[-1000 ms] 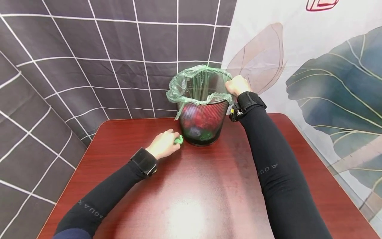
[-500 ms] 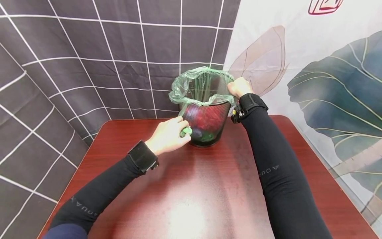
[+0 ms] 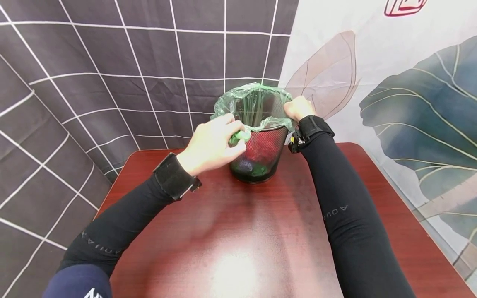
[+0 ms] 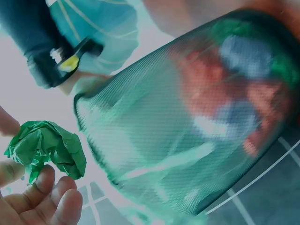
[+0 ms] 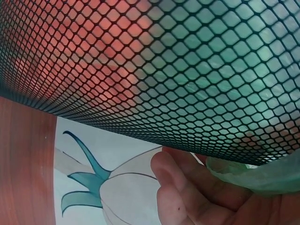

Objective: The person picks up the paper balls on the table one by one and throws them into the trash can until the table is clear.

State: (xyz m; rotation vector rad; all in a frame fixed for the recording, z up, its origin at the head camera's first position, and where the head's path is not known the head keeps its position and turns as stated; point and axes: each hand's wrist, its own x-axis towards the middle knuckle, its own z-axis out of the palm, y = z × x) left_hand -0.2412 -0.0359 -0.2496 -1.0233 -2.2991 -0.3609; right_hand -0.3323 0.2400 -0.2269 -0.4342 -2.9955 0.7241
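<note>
My left hand [image 3: 213, 142] pinches a crumpled ball of green paper [image 4: 51, 143] between thumb and fingers. It is raised in front of the near left rim of a black mesh waste bin [image 3: 266, 151], below the opening's far edge. A thin green plastic bag [image 3: 228, 100] lines the bin and folds over its rim. Through the mesh show red, bluish-purple and green crumpled balls [image 4: 246, 56] at the bottom. On the other side, my right hand [image 3: 299, 108] grips the bin's right rim with the bag's edge, its fingers [image 5: 171, 168] curled against the outside.
The bin stands near the back edge of a reddish-brown table [image 3: 238, 231]. Behind it hangs a dark grid-patterned cloth [image 3: 149, 54], and a white cloth with leaf prints [image 3: 324, 25] covers the right side.
My left hand has lifted the green paper ball from the tabletop beside the bin's base, up and to the right, towards the rim. My right hand has kept its grip on the rim.
</note>
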